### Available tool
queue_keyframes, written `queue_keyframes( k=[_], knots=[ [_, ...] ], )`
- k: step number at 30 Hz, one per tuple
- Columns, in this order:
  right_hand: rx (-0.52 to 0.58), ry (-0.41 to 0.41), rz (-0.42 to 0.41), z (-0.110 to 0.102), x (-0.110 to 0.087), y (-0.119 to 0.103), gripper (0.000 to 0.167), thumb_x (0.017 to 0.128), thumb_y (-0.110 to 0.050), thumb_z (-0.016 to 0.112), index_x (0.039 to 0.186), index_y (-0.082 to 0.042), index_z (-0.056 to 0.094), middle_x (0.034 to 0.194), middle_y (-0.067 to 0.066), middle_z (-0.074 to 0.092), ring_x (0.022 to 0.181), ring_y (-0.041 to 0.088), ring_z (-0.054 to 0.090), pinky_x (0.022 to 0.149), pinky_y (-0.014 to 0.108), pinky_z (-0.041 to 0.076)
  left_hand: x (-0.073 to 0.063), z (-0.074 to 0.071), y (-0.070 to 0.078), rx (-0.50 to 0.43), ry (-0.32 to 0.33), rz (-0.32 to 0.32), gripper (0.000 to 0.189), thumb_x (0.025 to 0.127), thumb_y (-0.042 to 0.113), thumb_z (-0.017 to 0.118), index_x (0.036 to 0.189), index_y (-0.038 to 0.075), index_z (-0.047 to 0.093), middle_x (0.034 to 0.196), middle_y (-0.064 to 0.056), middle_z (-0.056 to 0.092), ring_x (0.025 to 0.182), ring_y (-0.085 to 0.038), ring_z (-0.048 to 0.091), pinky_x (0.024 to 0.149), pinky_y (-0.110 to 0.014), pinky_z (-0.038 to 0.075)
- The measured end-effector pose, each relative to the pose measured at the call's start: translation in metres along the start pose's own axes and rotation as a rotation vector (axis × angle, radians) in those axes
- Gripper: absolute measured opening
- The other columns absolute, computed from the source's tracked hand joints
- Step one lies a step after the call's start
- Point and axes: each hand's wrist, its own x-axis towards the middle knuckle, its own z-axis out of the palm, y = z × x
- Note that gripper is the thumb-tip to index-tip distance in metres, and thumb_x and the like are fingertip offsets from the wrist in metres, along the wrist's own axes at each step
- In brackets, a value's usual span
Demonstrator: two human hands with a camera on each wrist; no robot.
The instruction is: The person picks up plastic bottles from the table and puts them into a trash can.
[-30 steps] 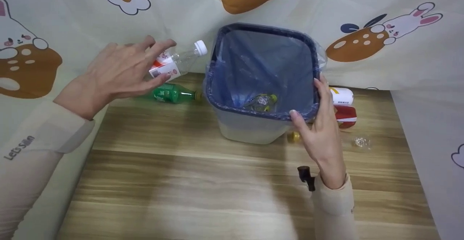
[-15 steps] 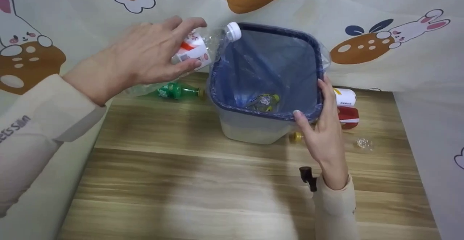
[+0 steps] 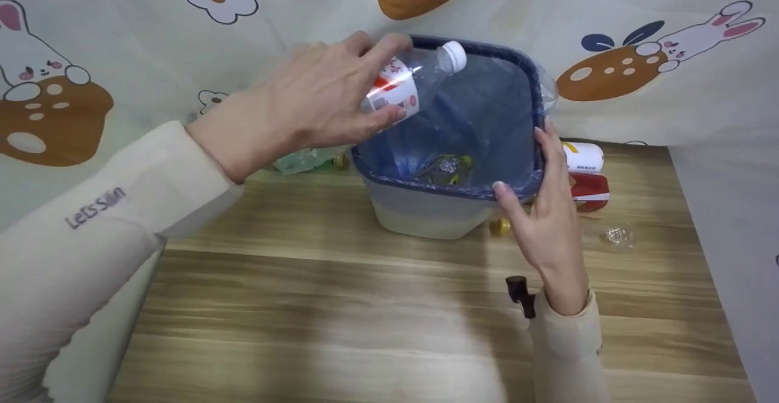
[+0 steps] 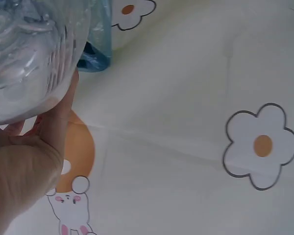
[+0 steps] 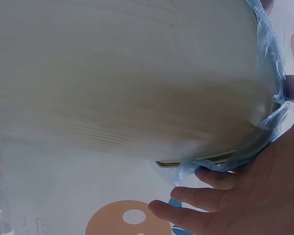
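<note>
My left hand (image 3: 310,95) grips a clear plastic bottle (image 3: 398,86) with a white cap and a red-and-white label. The bottle is tilted, cap toward the right, over the left part of the trash bin (image 3: 426,217). In the left wrist view the bottle's base (image 4: 34,63) fills the upper left corner. A blue-tinted bag (image 3: 496,105) lines the bin, and a crumpled bottle (image 3: 447,170) with a yellow-green cap lies inside. My right hand (image 3: 551,226) holds the bin's right front corner, thumb on the rim; in the right wrist view its fingers (image 5: 201,198) spread below the rim.
Behind the left forearm lies a green bottle (image 3: 304,159), partly hidden. Right of the bin are a white can (image 3: 585,157), a red container (image 3: 590,192) and a clear bottle (image 3: 618,236) with a yellow cap. A patterned cloth (image 3: 304,1) hangs behind the wooden table (image 3: 365,318).
My left hand has carried the white-capped bottle rightward, from left of the bin to over its opening. The right hand has stayed on the rim.
</note>
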Motion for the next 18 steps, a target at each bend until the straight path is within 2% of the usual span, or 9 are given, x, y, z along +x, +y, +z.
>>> queue_keyframes(
  k=[5,9,13,18],
  knots=[
    [0.003,-0.010,0.015,-0.001,0.000,0.000,0.074,0.091,-0.033,0.066,0.155,-0.021,0.029,0.164,-0.007,0.019,0.147,0.018,0.022,0.117,0.053,0.020,0.025,-0.001,0.028,0.082,0.004,-0.003,0.071,0.095,0.060,0.047,0.153,0.026,0.025,0.122,-0.019,0.057,0.087,-0.031,0.060,0.073,-0.044,0.055],
    [-0.008,-0.012,0.011,0.000,-0.001,0.001,0.075,0.091,-0.033,0.065,0.155,-0.020,0.029,0.164,-0.007,0.019,0.147,0.018,0.023,0.117,0.052,0.021,0.042,-0.001,0.043,0.137,0.010,0.005,0.072,0.095,0.058,0.047,0.153,0.023,0.025,0.121,-0.020,0.058,0.089,-0.033,0.063,0.077,-0.043,0.057],
    [-0.008,-0.015,0.014,0.000,0.000,0.000,0.076,0.091,-0.035,0.065,0.156,-0.019,0.028,0.164,-0.007,0.017,0.147,0.017,0.022,0.117,0.053,0.022,0.053,0.000,0.049,0.157,0.022,0.012,0.072,0.095,0.057,0.048,0.153,0.022,0.024,0.120,-0.019,0.059,0.091,-0.034,0.065,0.078,-0.042,0.057],
    [-0.003,-0.019,0.028,-0.001,0.000,0.000,0.077,0.091,-0.036,0.066,0.156,-0.021,0.027,0.164,-0.008,0.016,0.149,0.016,0.019,0.117,0.054,0.020,0.060,0.001,0.049,0.102,0.015,-0.018,0.074,0.095,0.060,0.047,0.154,0.024,0.022,0.122,-0.018,0.059,0.098,-0.034,0.065,0.082,-0.043,0.057]
  ],
)
